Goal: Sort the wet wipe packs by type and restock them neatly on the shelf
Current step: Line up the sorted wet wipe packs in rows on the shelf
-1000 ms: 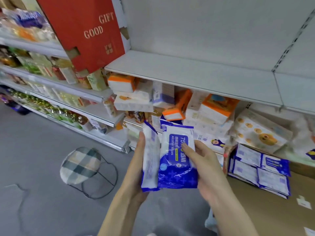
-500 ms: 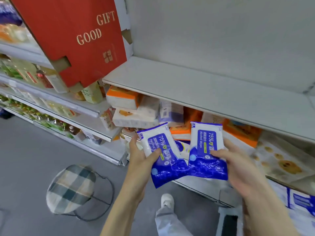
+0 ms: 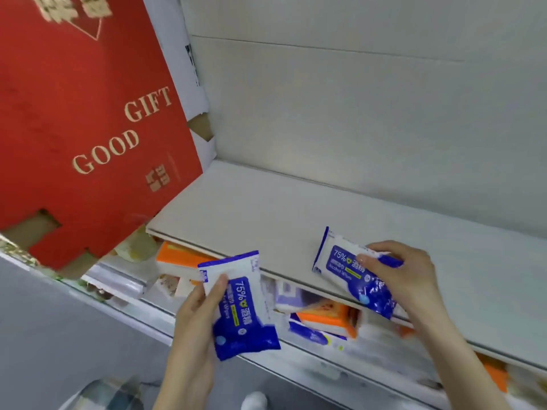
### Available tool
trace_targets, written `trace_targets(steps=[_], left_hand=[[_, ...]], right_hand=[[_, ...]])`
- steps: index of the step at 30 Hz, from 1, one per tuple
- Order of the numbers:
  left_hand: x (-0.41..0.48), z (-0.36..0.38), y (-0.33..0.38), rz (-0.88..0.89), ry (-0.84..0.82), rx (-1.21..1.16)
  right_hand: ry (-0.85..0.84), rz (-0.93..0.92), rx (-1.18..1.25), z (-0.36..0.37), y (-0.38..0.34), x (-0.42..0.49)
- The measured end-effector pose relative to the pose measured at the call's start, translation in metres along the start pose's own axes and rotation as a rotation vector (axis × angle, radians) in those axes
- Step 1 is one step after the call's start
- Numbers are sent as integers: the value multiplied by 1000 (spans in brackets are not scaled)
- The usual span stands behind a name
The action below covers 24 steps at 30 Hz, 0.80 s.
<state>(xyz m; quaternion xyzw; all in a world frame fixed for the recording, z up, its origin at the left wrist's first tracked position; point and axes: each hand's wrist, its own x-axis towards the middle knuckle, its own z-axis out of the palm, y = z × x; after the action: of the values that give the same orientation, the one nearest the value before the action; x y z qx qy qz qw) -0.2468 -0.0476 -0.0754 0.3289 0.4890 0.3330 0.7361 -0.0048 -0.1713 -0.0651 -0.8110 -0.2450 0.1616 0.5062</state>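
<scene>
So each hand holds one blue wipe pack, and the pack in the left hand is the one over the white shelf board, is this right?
Not quite. The head view shows the right hand holding its blue pack over the white shelf board. The left hand holds the other blue pack lower, in front of the shelf edge. Each hand does hold one.

The head-worn view looks forward and down, close onto the shelf (image 3: 266, 220) front.
</scene>
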Motion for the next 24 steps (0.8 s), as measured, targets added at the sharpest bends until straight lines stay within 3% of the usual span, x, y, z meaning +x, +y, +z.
trace_targets(steps=[4, 8, 11, 14, 17, 19, 24], left_hand=[[68, 4, 21, -38, -58, -116], [133, 10, 45, -19, -122, -70], [173, 17, 60, -2, -137, -32], [205, 17, 70, 83, -183, 119], [231, 15, 78, 331, -189, 486], [240, 14, 80, 464, -185, 652], [245, 11, 76, 511, -188, 692]], right_hand=[[45, 1, 24, 24, -2, 46], [-34, -90, -161, 56, 3, 68], [24, -120, -192, 84, 10, 76], [164, -94, -66, 107, 11, 92], [288, 30, 194, 125, 7, 121], [336, 52, 231, 136, 6, 144], [349, 27, 205, 153, -5, 204]])
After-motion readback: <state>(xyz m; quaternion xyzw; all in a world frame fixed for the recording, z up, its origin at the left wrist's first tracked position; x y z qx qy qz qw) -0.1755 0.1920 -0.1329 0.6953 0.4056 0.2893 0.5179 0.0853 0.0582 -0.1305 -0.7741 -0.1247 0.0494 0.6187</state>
